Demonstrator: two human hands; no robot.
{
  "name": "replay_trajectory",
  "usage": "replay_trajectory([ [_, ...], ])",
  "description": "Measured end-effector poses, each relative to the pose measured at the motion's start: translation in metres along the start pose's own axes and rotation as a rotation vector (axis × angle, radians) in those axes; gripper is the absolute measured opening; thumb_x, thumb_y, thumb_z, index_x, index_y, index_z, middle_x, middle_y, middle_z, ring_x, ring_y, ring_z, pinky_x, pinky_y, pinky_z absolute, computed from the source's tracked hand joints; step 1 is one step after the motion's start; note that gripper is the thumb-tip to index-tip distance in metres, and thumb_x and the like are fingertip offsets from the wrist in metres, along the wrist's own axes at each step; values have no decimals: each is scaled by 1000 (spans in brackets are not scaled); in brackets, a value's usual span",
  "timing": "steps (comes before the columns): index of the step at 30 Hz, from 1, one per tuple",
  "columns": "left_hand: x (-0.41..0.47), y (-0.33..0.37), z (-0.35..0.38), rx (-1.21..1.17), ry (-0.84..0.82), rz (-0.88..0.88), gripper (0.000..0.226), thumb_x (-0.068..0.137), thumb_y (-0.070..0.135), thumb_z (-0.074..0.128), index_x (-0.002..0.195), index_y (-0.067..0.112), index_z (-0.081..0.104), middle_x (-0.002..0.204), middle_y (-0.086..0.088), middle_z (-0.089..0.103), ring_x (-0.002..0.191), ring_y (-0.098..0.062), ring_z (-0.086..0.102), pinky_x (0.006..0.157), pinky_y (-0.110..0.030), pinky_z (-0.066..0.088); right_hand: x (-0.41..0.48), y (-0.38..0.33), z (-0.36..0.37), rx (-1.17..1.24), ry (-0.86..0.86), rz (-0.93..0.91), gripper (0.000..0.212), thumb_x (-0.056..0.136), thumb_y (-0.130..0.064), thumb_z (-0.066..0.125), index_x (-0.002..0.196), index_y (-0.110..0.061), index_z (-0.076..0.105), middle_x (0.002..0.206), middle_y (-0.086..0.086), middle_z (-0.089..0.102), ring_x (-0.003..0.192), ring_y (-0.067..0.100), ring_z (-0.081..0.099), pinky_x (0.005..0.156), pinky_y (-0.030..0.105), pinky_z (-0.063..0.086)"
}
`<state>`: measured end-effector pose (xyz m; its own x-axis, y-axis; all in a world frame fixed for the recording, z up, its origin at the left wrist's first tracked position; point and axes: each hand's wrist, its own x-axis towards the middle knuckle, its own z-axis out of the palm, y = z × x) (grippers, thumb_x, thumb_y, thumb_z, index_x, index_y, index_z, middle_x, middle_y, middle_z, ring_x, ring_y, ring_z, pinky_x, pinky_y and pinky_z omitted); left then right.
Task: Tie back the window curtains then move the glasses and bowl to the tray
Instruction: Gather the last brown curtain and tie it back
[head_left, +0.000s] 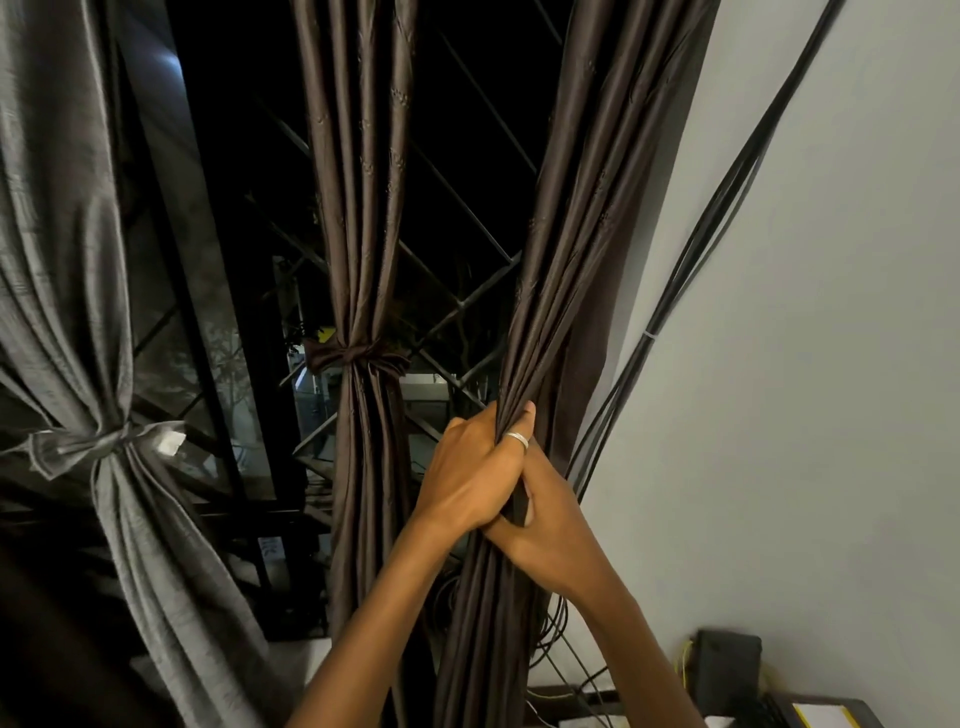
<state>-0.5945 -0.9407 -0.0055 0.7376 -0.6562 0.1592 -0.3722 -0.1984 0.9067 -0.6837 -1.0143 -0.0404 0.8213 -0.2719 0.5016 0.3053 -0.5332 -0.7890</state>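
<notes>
A dark brown curtain (587, 218) hangs at the right of the window, gathered into a tight bundle. My left hand (470, 475) grips the bundle from the left. My right hand (545, 525), with a silver ring on a finger, wraps round it from the right, fingers curled over the folds. A second brown curtain (358, 208) in the middle is tied with a bow of the same cloth (356, 356). A grey curtain (67, 249) at the left is knotted with a grey tie (106, 441). No glasses, bowl or tray are in view.
Black cables (727, 208) run down the white wall (810, 364) close to the right of the held curtain. A black box (727, 657) and a desk corner with papers (821, 714) sit at the bottom right. Behind the curtains is a dark window with a metal grille (467, 208).
</notes>
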Motion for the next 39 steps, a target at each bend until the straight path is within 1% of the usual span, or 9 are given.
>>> replay_trajectory([
  [5,1,-4,0,62,28,22,61,91,73,23,134,45,54,133,5,62,128,-17,52,104,-36,41,7,1,-28,90,-79,-2,75,78,0,62,149,-21,48,156,-16,43,148,8,35,116,25,37],
  [8,2,-7,-7,65,85,-42,60,99,66,25,143,36,51,142,1,57,135,-19,45,97,-29,30,18,2,-55,232,260,45,42,84,-1,50,117,-13,74,128,-1,71,121,20,66,91,34,59],
  [11,1,-10,-14,53,72,-74,65,99,68,26,144,29,50,139,1,56,132,-20,46,96,-30,30,40,13,-85,281,652,143,28,92,-7,51,92,-19,77,98,6,79,91,19,75,74,31,57],
  [13,0,-10,-16,29,52,-72,66,99,69,26,146,29,49,140,2,55,133,-20,46,98,-30,31,58,22,-100,278,698,210,25,92,-10,53,91,-21,76,93,2,78,88,15,74,73,28,56],
  [17,-2,-9,-18,-15,20,-56,65,99,68,28,145,29,51,136,7,58,131,-19,51,109,-35,39,90,41,-110,222,459,327,23,96,-12,55,97,-19,77,97,2,78,87,15,74,74,27,59],
  [21,-5,-4,-19,-64,5,-34,60,101,64,32,142,27,55,94,33,54,101,4,56,80,-12,37,103,49,-94,152,256,392,21,98,-11,59,91,-17,78,88,6,77,80,17,72,67,28,59],
  [26,-6,-5,-22,-68,-8,-12,59,101,64,32,141,29,56,104,32,55,96,9,53,80,-10,36,107,41,-74,386,29,652,26,104,-9,50,89,-5,71,87,13,71,78,23,70,67,33,61],
  [33,-4,-9,-30,-58,-15,-1,60,101,64,30,140,28,56,124,16,61,112,-5,56,88,-16,39,97,24,-66,414,-44,864,63,105,-14,46,49,-10,75,58,10,69,67,23,59,56,31,57],
  [39,-5,-9,-28,15,10,-7,49,95,73,26,116,47,63,111,21,65,102,-2,60,83,-24,44,88,22,-77,101,3,667,44,100,4,53,60,-8,68,59,9,59,56,19,53,42,21,50],
])
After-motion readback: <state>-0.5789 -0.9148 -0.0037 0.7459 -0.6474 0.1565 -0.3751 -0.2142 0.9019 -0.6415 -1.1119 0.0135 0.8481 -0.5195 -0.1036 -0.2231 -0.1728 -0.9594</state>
